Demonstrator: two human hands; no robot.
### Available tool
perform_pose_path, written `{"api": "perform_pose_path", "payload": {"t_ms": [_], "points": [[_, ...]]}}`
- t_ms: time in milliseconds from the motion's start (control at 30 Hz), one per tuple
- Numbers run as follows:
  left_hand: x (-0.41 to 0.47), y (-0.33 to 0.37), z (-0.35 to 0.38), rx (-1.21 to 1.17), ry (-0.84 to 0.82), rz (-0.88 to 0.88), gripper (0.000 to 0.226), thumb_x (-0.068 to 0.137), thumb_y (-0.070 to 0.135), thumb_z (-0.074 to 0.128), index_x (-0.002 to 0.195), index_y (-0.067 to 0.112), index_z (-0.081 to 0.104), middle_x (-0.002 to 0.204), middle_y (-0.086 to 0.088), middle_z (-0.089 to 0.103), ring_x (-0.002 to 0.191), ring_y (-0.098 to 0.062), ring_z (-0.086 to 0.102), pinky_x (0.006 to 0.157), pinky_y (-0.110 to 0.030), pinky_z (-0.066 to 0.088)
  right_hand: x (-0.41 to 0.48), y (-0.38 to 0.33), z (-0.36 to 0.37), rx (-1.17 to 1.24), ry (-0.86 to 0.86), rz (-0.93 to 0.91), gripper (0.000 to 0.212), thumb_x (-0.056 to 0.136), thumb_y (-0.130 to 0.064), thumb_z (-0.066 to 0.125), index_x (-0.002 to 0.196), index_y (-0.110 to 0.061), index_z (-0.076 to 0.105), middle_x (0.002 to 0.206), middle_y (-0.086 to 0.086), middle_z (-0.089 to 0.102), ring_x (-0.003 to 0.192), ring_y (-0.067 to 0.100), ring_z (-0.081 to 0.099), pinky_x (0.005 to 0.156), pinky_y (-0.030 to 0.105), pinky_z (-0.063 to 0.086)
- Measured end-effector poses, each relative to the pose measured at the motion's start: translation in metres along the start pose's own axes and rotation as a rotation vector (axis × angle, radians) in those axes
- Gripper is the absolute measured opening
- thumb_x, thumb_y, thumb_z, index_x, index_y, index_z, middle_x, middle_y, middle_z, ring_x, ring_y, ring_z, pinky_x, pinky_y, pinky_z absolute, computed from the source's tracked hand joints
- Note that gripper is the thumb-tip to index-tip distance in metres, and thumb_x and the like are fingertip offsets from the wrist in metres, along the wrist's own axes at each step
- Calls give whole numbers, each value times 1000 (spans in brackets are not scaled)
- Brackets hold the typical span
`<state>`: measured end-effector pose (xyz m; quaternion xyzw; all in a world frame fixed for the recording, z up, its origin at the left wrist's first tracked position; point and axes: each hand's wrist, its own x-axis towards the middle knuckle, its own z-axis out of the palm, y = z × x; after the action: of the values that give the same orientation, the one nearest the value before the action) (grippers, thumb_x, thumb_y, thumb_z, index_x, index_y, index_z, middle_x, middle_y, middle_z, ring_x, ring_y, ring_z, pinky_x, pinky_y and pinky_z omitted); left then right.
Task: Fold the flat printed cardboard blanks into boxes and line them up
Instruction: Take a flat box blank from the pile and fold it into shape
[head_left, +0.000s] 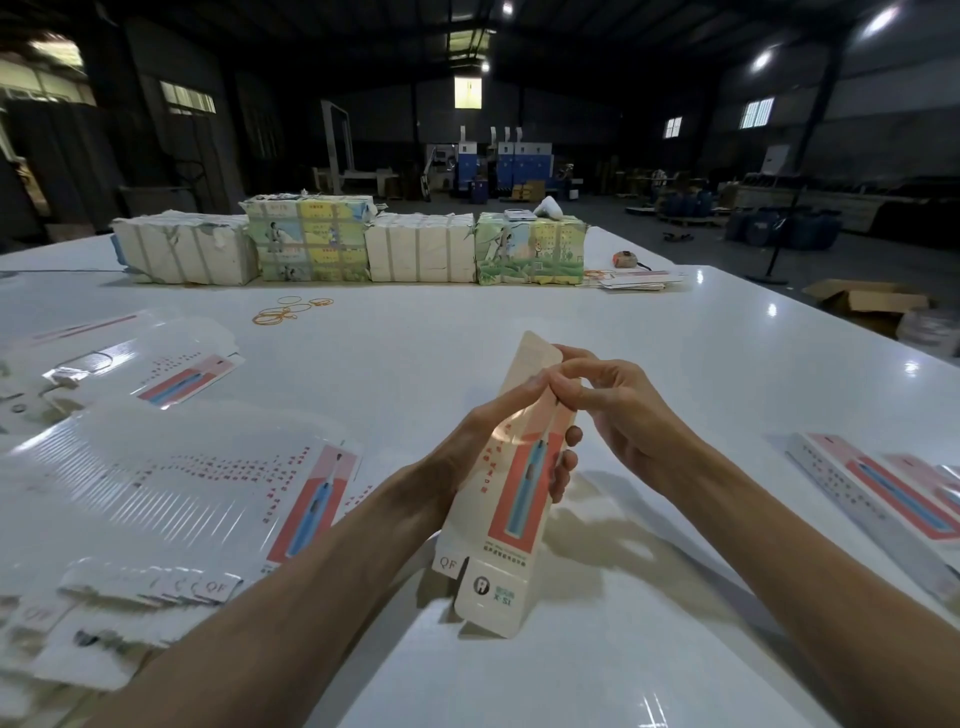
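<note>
A long, narrow cream box (511, 499) with a red panel and a blue toothbrush print is held upright over the white table (467, 322), half formed, its end flaps open. My left hand (493, 431) grips it from behind, fingers wrapped round its right side. My right hand (613, 405) pinches the box's upper flap with curled fingers. A fanned pile of flat printed blanks (171, 483) lies at the left. Folded boxes (883, 493) lie side by side at the right edge.
Wrapped bundles (353, 244) stand in a row at the table's far side, with a small stack of blanks (639, 280) to their right. Loose orange rubber bands (285, 312) lie mid-table. A cardboard carton (867, 299) sits on the floor at the right.
</note>
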<state>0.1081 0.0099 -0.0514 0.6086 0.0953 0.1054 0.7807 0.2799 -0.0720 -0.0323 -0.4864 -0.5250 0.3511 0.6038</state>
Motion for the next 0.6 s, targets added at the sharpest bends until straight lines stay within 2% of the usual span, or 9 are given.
{"api": "perform_pose_path", "payload": {"t_ms": [67,167,300,367,467,500,600], "points": [[1,-2,-2,-1,-15,8,64,85,68,69,103,7,61,88,-10,69,73,-22,71,71,-35,61,-1,-1,0,16,-14,-1,40,82,-22,78,100,13,73,136,4,64,129,25,60,116,47,45],[2,-3,-4,4,-32,1,62,85,67,71,101,8,60,85,-9,67,70,-20,70,72,-34,61,-2,-2,0,36,-51,-8,29,85,-22,77,92,6,75,122,0,69,123,27,63,105,39,50],[0,-7,-6,-15,-41,2,50,92,56,65,104,8,55,86,-7,66,71,-19,70,73,-34,61,0,0,0,-237,-45,-89,16,96,-23,72,93,-10,80,128,-10,66,115,24,68,100,43,58],[0,-9,-5,-33,-15,29,58,86,58,73,108,8,54,91,-9,65,75,-21,70,77,-39,61,2,1,-1,-311,-54,-98,16,100,-21,69,92,-15,82,129,-15,65,114,23,68,99,44,59],[3,-10,0,-70,-6,16,58,85,60,75,109,10,57,93,-11,59,78,-24,69,90,-52,58,1,0,-3,-246,-37,-83,20,99,-24,69,91,-12,83,136,-11,63,115,21,68,97,40,59],[4,-10,2,-83,-11,8,58,84,62,76,106,11,58,89,-9,58,74,-22,67,87,-51,59,1,-1,-4,-209,-37,-83,22,98,-26,70,92,-10,83,137,-10,63,116,19,67,97,38,58],[7,-3,8,-51,17,-75,80,59,76,87,93,14,51,69,-2,52,51,-13,56,58,-30,58,2,-4,-6,-109,-51,-93,28,95,-27,70,95,-2,81,142,-7,60,128,15,60,104,36,50]]}}
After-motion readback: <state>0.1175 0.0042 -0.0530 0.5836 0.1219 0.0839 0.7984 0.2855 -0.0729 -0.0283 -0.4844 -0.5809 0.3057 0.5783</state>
